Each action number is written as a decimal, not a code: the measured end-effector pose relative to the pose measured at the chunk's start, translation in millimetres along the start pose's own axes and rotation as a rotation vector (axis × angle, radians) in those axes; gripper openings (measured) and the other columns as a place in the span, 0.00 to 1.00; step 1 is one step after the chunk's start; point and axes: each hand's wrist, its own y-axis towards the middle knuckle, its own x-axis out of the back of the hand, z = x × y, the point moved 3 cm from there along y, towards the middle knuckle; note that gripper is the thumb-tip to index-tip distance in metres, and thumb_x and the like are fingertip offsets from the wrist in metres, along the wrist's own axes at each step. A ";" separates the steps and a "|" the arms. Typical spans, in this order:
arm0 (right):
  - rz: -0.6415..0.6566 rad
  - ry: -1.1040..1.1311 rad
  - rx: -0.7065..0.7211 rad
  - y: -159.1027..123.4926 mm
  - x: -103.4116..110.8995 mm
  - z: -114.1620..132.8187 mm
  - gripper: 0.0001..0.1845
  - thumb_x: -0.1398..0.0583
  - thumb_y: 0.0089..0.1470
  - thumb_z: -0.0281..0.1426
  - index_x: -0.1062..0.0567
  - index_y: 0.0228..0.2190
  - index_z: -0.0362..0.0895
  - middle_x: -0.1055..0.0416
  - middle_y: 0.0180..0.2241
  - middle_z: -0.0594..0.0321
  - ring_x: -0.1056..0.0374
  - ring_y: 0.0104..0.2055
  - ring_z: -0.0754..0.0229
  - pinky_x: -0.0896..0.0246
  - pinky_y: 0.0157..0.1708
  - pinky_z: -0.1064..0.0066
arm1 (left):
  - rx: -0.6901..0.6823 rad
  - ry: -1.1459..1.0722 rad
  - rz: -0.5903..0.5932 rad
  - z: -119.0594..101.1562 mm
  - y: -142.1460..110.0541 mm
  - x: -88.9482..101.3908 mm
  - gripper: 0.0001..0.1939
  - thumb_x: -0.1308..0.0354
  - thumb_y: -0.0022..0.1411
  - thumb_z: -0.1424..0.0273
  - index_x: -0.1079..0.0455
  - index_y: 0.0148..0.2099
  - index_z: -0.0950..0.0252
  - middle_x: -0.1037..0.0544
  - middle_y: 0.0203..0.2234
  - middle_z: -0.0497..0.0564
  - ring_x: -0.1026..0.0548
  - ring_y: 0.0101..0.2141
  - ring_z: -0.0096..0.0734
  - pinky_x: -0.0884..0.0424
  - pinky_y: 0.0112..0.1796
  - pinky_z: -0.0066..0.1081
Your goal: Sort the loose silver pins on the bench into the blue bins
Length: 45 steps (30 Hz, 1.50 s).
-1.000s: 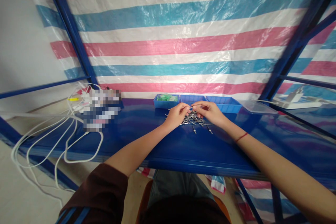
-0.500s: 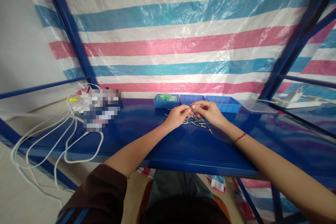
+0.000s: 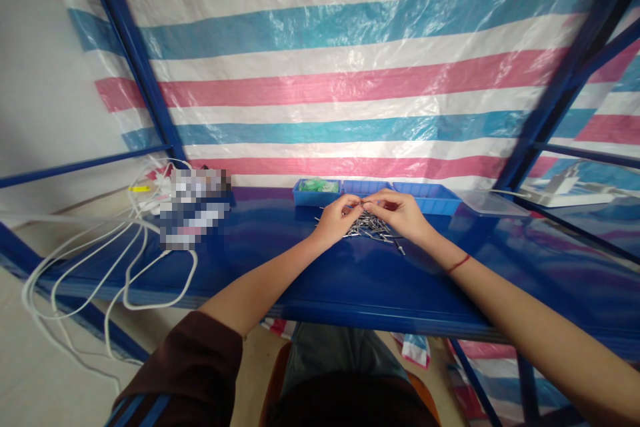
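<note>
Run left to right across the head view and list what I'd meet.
Looped white cables → blue plastic bin with green contents → left bare hand → right bare hand → flat clear plastic sheet → white hard-edged object. Left out for overlap: heap of thin silver metal pieces.

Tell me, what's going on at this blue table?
A person's left hand and right hand are close together over a pile of thin metal pins on the table; anything between them is too small to tell. Behind stand three blue bins, the left one holding something green.
</note>
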 end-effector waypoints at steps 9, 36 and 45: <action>0.036 -0.173 -0.077 4.2 3.7 -24.8 0.18 0.44 0.50 0.42 0.22 0.28 0.42 0.26 0.27 0.59 0.36 0.24 0.62 0.42 0.26 0.70 | -0.032 0.144 -0.034 0.5 -0.4 3.2 0.13 0.47 0.58 0.65 0.33 0.44 0.65 0.25 0.32 0.50 0.27 0.33 0.28 0.32 0.37 0.28; 0.290 0.109 -0.298 2.9 21.2 -31.2 0.19 0.39 0.44 0.42 0.24 0.36 0.42 0.30 0.24 0.63 0.39 0.21 0.67 0.43 0.21 0.74 | -0.058 0.352 0.122 7.9 -0.4 1.6 0.12 0.52 0.62 0.66 0.29 0.38 0.65 0.24 0.32 0.49 0.29 0.34 0.29 0.36 0.37 0.27; 0.162 0.258 -0.279 0.0 -3.1 -16.6 0.20 0.37 0.41 0.42 0.26 0.35 0.42 0.29 0.26 0.62 0.38 0.20 0.67 0.42 0.20 0.73 | 0.014 0.188 0.123 8.1 1.4 1.9 0.15 0.53 0.61 0.64 0.29 0.40 0.67 0.24 0.30 0.48 0.29 0.32 0.29 0.35 0.36 0.27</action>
